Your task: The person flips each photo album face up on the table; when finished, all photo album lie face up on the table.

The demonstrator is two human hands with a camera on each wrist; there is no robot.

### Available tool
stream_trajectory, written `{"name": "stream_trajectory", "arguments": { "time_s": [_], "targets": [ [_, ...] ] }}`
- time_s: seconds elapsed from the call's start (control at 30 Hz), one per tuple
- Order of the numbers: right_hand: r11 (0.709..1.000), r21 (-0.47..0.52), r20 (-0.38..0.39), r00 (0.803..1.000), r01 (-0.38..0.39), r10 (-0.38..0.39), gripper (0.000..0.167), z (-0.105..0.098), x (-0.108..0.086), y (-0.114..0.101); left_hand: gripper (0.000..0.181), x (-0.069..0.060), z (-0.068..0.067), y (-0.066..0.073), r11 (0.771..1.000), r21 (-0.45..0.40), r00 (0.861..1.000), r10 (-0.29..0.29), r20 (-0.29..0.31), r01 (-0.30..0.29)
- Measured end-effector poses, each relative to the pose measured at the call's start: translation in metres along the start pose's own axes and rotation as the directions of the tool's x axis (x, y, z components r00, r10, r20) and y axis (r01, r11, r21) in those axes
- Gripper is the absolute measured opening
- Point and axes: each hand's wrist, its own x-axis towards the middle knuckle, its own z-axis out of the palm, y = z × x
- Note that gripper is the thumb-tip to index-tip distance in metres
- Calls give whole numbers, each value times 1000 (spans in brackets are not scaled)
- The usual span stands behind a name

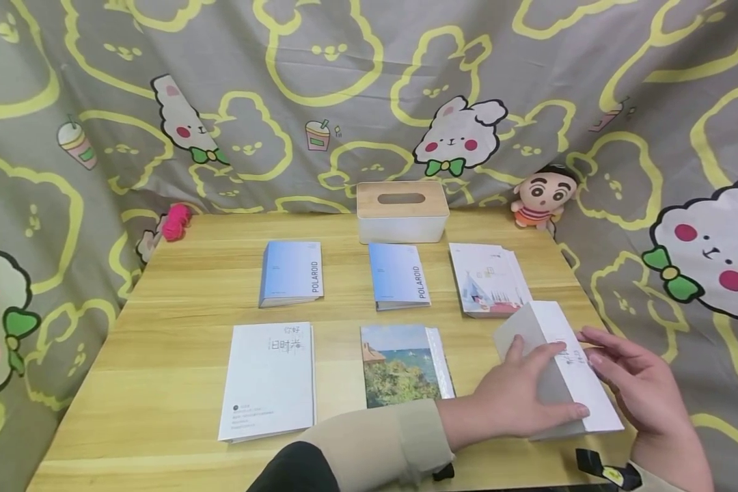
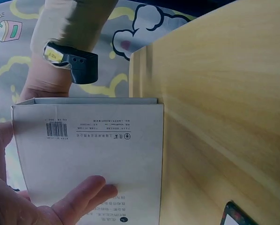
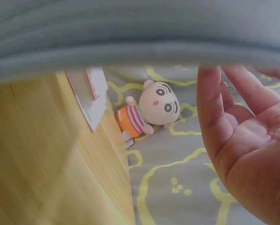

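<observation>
A thick white book (image 1: 575, 372), box-like with small printed characters on its narrow side, stands tilted at the table's right front. My left hand (image 1: 516, 393) grips it across a long edge, thumb and a finger on the narrow side. In the left wrist view, the fingers (image 2: 86, 199) lie on the wide face of the book (image 2: 91, 150), which carries a barcode. My right hand (image 1: 642, 383) holds the book's right side with curled fingers. In the right wrist view, a blurred grey edge hides that hand's (image 3: 252, 136) fingertips.
Left of the hands lie a landscape-covered book (image 1: 400, 365) and a white book (image 1: 267, 383). Behind are two blue POLAROID albums (image 1: 292, 273) and a stack of white booklets (image 1: 486, 277). A tissue box (image 1: 402, 212), a plush doll (image 1: 544, 198) and a pink item (image 1: 175, 222) line the back.
</observation>
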Motion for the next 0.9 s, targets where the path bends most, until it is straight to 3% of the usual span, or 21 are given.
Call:
{"name": "stream_trajectory", "arguments": {
  "time_s": [0.13, 0.3, 0.53, 0.77, 0.9],
  "targets": [
    [999, 39, 60, 998, -13, 10, 48, -5, -2, 3, 87, 0, 1, 3, 1000, -14, 1000, -19, -9, 19],
    [992, 88, 138, 988, -88, 75, 51, -10, -3, 5, 87, -1, 1, 3, 998, -62, 1000, -16, -19, 15],
    [983, 90, 133, 980, -161, 148, 51, -13, -4, 7, 90, -1, 1, -1, 988, -157, 1000, -4, -15, 1],
    [987, 90, 147, 982, -134, 119, 49, -11, -2, 9, 100, -1, -1, -3, 980, -198, 999, 17, -40, -25],
    [988, 80, 185, 976, -132, 115, 50, -11, 0, 11, 107, 0, -1, -6, 947, -320, 999, 15, -37, -26]
  ]
}}
